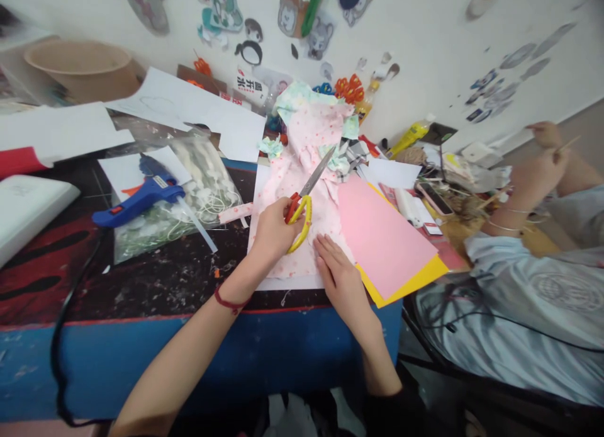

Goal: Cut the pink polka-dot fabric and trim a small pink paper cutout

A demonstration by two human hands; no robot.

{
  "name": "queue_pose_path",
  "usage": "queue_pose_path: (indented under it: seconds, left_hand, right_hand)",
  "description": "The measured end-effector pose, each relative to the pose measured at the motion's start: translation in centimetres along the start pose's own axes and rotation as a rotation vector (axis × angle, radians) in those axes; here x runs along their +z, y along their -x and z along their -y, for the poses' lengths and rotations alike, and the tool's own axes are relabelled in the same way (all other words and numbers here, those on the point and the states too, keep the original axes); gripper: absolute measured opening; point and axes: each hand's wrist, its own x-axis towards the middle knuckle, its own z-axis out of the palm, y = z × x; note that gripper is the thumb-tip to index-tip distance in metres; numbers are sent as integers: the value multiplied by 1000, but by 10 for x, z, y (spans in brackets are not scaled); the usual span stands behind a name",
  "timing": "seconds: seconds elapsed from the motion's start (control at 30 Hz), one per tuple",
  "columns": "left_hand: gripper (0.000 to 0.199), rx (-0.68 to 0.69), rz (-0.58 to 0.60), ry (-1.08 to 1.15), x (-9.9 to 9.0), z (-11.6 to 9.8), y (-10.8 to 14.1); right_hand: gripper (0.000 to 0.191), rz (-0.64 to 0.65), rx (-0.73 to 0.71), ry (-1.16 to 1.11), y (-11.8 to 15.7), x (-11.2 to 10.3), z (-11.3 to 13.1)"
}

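My left hand is closed around the handles of a pair of scissors, which have one yellow loop and one red one. Their blades look closed and point away to the upper right, over pink dotted fabric. Flat on that fabric, near its lower right edge, lies my right hand with fingers stretched out and nothing in it. White paper shows beneath the fabric, whose far end is bunched with pale green cloth. A narrow dotted fabric strip lies left of my left hand.
A blue glue gun rests on a plastic bag at left, its cord hanging over the table edge. Pink paper and yellow paper lie at right. Beyond them, another person's hand holds a thin stick.
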Motion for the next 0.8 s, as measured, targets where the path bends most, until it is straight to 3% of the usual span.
queue_pose_path:
  seconds: [0.2,0.5,0.8]
  left_hand:
    - [13,-8,-4,-40,0,1,0]
    - [13,7,4,-34,0,1,1]
    - [12,-8,18,-47,0,1,2]
  right_hand:
    - [49,-191,136,29,8,-9,-15]
    - [61,-24,107,-36,-12,-21,-24]
    - [56,-47,75,-15,-21,-26,-26]
